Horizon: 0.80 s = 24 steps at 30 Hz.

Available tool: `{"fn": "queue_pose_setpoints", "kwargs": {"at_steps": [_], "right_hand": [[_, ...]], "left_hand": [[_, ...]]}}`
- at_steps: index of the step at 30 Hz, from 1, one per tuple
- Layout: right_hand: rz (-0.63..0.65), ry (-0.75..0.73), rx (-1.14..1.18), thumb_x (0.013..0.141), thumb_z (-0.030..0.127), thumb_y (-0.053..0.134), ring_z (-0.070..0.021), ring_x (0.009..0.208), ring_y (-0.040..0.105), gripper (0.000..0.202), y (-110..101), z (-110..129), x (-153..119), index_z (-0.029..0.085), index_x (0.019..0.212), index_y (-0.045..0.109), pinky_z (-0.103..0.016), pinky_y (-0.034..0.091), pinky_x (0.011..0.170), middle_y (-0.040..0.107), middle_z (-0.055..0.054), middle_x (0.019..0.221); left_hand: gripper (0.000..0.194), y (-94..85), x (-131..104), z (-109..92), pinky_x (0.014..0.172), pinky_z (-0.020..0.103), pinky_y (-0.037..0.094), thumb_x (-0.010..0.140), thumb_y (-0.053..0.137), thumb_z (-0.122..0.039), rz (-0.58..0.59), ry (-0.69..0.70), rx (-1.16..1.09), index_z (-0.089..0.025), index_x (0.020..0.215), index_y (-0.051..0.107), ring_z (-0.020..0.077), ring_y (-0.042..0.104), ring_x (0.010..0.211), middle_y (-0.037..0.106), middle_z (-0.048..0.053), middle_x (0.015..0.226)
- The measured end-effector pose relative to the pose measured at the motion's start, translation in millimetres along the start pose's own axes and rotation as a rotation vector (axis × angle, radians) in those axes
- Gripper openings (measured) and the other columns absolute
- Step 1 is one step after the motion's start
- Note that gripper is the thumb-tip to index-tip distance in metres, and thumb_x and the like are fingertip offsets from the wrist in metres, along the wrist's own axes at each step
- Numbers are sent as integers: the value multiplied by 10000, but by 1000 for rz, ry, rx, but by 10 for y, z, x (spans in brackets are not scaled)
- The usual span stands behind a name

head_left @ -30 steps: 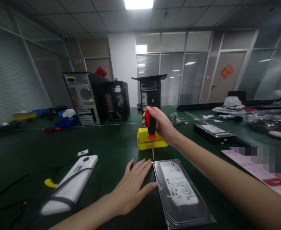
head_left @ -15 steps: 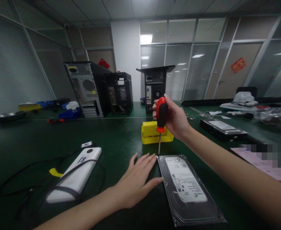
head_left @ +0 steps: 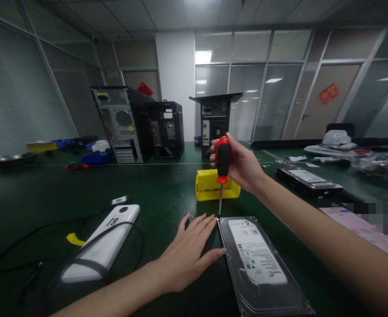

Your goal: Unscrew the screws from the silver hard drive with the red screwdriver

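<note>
A hard drive [head_left: 228, 259] with a white label lies on the green table at the lower middle. My right hand [head_left: 242, 165] is closed round the red and black handle of a screwdriver [head_left: 224, 160], held upright with its tip at the drive's far left corner. Flat on the table, fingers spread, my left hand [head_left: 189, 253] rests along the drive's left side, its thumb at the drive's edge and fingertips near the screwdriver tip. Just behind the screwdriver is a yellow bin [head_left: 208, 186].
A white power bank [head_left: 109, 237] with a black cable lies at left. Computer cases [head_left: 137, 123] stand at the back, another case [head_left: 215, 116] behind my right hand. At right are a second drive [head_left: 308, 181] and a pink-screened phone [head_left: 355, 226].
The whole view has shifted slightly, with the scene sitting a little lower. Both hands and the screwdriver keep about the same place relative to the drive.
</note>
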State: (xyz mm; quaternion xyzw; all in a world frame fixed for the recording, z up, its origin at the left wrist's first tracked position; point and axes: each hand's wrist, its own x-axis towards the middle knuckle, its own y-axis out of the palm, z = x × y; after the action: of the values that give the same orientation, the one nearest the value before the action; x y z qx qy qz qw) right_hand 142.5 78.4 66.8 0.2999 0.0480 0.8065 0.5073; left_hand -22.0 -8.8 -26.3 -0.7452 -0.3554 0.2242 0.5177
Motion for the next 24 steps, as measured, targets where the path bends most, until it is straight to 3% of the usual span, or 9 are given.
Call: {"fn": "queue_pose_setpoints", "kwargs": {"at_steps": [5, 10, 14, 18, 20, 24], "right_hand": [[8, -1, 21, 759, 528, 547, -90, 546, 493, 333, -51, -22, 14, 205, 840, 538, -239, 422, 541, 544, 18, 697], [-75, -73, -78, 680, 364, 700, -75, 568, 488, 288, -40, -55, 4, 198, 806, 501, -212, 407, 514, 552, 33, 741], [-25, -16, -18, 757, 381, 602, -113, 665, 547, 228, -53, -33, -23, 183, 865, 568, -261, 461, 594, 580, -9, 814], [90, 2, 67, 825, 496, 459, -104, 583, 513, 328, -39, -44, -25, 192, 875, 571, -279, 445, 578, 554, -3, 729], [93, -10, 38, 804, 522, 493, -88, 541, 484, 326, -14, -68, -15, 202, 836, 546, -263, 429, 557, 537, 15, 690], [22, -38, 5, 758, 418, 615, -70, 527, 470, 244, 18, -104, -3, 197, 779, 514, -227, 411, 542, 540, 32, 683]], "left_hand": [[657, -42, -5, -39, 1104, 534, 56, 897, 213, -604, 24, -21, -7, -208, 1421, 213, 249, 176, 1364, 233, 50, 1481], [656, -33, -5, -34, 1104, 533, 55, 897, 221, -602, 14, -11, -4, -202, 1417, 229, 254, 188, 1360, 253, 59, 1474], [656, -24, -1, -23, 1103, 539, 62, 897, 218, -602, 11, -6, 3, -203, 1418, 224, 253, 190, 1360, 254, 57, 1473], [663, -30, -4, -30, 1100, 547, 63, 895, 216, -604, 14, -13, 3, -198, 1420, 215, 256, 189, 1360, 247, 59, 1476], [663, -29, -5, -31, 1101, 546, 62, 896, 214, -603, 14, -10, 4, -195, 1420, 214, 254, 186, 1361, 247, 59, 1475], [656, -20, -1, -26, 1101, 546, 63, 898, 223, -597, 9, -2, 12, -198, 1419, 216, 255, 193, 1359, 253, 61, 1474]]}}
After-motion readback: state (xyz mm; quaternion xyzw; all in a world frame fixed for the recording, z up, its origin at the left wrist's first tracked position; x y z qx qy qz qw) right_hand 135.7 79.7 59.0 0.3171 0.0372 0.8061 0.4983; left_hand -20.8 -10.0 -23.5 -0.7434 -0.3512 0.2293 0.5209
